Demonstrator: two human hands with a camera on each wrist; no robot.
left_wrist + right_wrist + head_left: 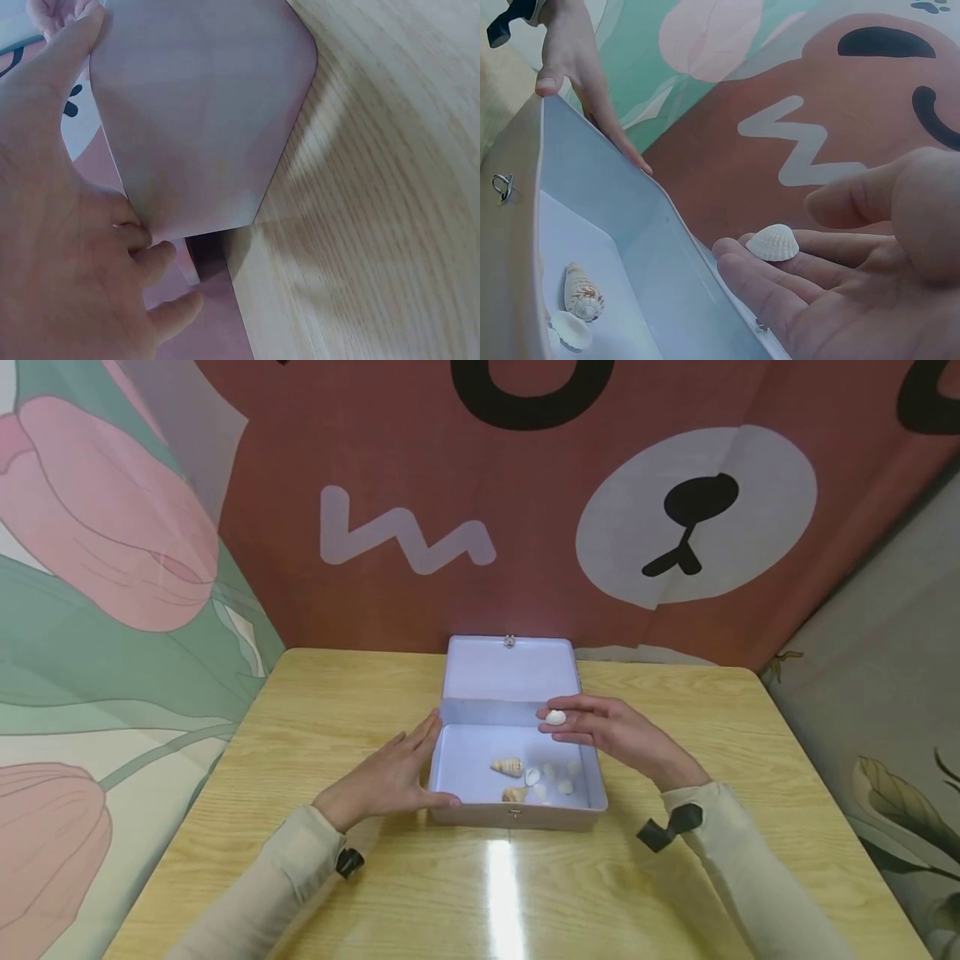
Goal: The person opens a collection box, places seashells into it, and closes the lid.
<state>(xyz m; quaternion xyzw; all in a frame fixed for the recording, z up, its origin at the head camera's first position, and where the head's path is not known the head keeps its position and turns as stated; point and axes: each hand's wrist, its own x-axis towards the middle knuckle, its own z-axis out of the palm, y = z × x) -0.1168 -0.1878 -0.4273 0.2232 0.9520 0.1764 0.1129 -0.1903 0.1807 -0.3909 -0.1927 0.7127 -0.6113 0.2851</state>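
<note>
A pale hinged box (480, 817) lies on the table with its lid (510, 668) raised at the back. My left hand (386, 782) spans the box's left side, thumb on the front corner and outstretched fingers along the wall. Over the right part of the box is my right hand (622, 735). In the right wrist view, a white ribbed seashell (774, 243) rests on its extended fingers, with the thumb held apart. Inside the box are a striped spiral shell (507, 767), a tan shell (514, 794) and several small white shells (565, 787).
The wooden table (322, 718) ends close behind the lid, where a brown cloth with a bear print (525, 527) hangs. Flowered cloths stand at the left and right. Small metal clasp parts (514, 812) sit on the box front and lid edge.
</note>
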